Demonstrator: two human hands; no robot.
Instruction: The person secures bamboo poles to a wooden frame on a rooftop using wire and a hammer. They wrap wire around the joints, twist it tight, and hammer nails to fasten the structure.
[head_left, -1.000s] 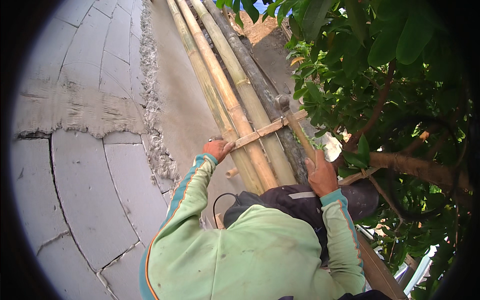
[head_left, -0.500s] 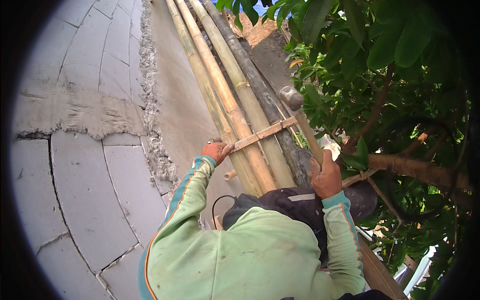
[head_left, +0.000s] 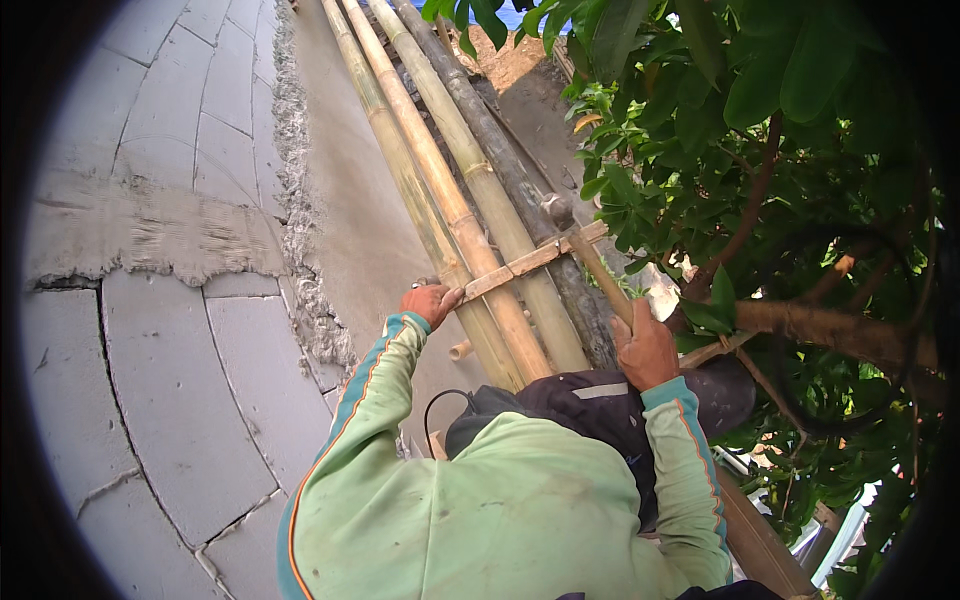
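My right hand (head_left: 645,345) is wrapped round the wooden handle of a hammer (head_left: 597,268). The hammer's head is low over the right part of a thin wooden batten (head_left: 535,258); whether they touch I cannot tell. The batten lies crosswise over several long bamboo poles (head_left: 465,225). At its left end my left hand (head_left: 432,303) is closed, thumb against the wood, beside the leftmost pole. Part of the batten's end is hidden under the fingers.
A grey block wall (head_left: 175,360) with rough mortar fills the left side. Leafy tree branches (head_left: 840,335) crowd the right, close to my right arm. A dark weathered pole (head_left: 510,170) runs along the bamboo. A wooden beam (head_left: 765,535) shows at lower right.
The hammer has swung down and left, from raised above the batten to low over it. My right hand has tipped with it. My left hand stays at the batten's left end.
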